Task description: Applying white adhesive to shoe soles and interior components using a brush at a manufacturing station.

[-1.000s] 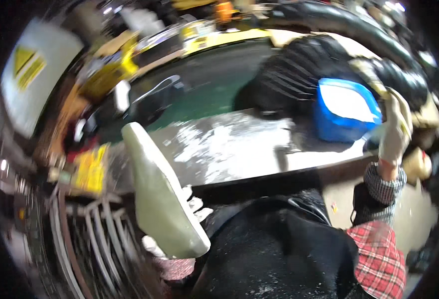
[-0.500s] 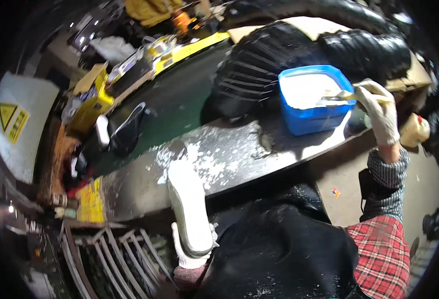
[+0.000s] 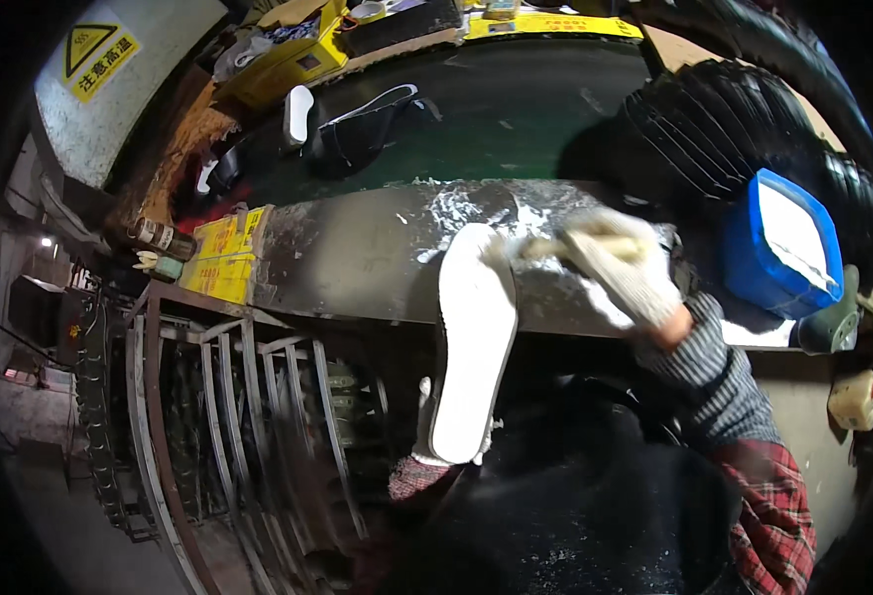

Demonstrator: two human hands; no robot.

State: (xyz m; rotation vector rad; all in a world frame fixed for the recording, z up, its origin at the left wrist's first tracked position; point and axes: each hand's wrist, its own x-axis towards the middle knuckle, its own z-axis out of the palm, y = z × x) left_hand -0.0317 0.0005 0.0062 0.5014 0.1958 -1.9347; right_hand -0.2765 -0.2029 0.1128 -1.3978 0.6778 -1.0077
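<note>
A long white shoe sole (image 3: 474, 342) is held broad face up in front of me, its upper end over the bench edge. My left hand (image 3: 423, 421), in a white glove, grips it from beneath at the lower end; most of the fingers are hidden behind it. My right hand (image 3: 623, 263), also gloved, is closed round a brush (image 3: 535, 248). Motion blurs the brush, whose tip is at the right side of the sole's upper end. Whether it touches the sole, I cannot tell.
White smears cover part of the metal bench (image 3: 347, 248). A blue tub (image 3: 754, 253) of white liquid stands at the right, by a black ribbed bundle (image 3: 704, 129). A black shoe upper (image 3: 357, 134) and a white sole (image 3: 297, 114) lie on the green belt (image 3: 496, 119). A metal rack (image 3: 228, 397) stands lower left.
My right hand has brought the brush leftward from the blue tub to the upper end of the sole. My left hand still grips the sole, and the view has shifted.
</note>
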